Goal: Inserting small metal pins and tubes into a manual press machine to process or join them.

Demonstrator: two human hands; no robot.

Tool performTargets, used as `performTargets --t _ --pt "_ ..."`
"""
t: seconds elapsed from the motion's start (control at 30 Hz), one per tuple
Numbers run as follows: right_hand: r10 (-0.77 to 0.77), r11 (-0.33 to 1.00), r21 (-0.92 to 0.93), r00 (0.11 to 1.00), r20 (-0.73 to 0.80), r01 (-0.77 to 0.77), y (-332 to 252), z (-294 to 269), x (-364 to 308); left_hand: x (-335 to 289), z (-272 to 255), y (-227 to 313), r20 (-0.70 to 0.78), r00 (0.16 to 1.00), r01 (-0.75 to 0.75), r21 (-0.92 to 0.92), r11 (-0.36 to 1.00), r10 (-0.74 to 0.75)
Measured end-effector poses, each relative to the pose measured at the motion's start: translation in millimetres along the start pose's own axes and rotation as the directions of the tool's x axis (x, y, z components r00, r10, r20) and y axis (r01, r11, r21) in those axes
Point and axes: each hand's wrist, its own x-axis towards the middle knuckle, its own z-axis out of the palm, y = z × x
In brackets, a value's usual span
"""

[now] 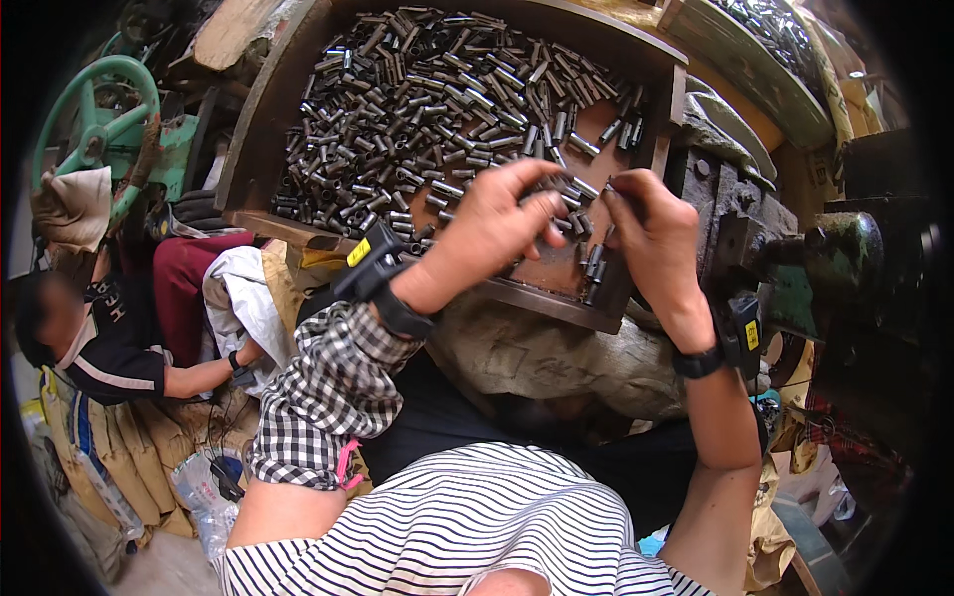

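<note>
A shallow wooden tray (248, 139) in front of me holds a heap of short metal tubes (397, 129), dark grey and shiny. Over its near part is my left hand (497, 223), fingers curled and partly blurred, with what look like a few tubes between thumb and forefinger. To its right, my right hand (651, 233) is closed in a pinch above the tray's right corner; whatever sits at its fingertips is too small to make out. Loose tubes lie below and between the two hands. A black device is strapped to each wrist.
Dark, greasy machinery (785, 248) stands close to the right of the tray. A second bin (755, 50) with metal parts is at the far right. On the left are a green handwheel (94, 129) and a seated person (119, 338). Cloth sacking (556, 348) hangs below the tray.
</note>
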Motion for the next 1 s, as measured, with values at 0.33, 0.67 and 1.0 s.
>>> performTargets --t 0.33,0.67,1.0 --pt "-0.104 0.741 -0.632 0.969 0.225 0.227 -1.0 47.2 17.0 -8.2 -35.1 -18.3 0.01 0.966 -0.248 0.329 0.911 0.259" --pt "0.049 0.995 -0.085 0.998 0.033 -0.046 -22.6 1.6 -30.9 3.4 -3.4 -29.4 0.339 0.851 -0.387 0.921 0.044 0.402" --pt "0.016 0.999 -0.031 0.999 0.043 -0.014 -17.8 -16.9 -39.4 15.7 13.2 -25.1 0.417 0.876 -0.436 0.899 0.031 0.242"
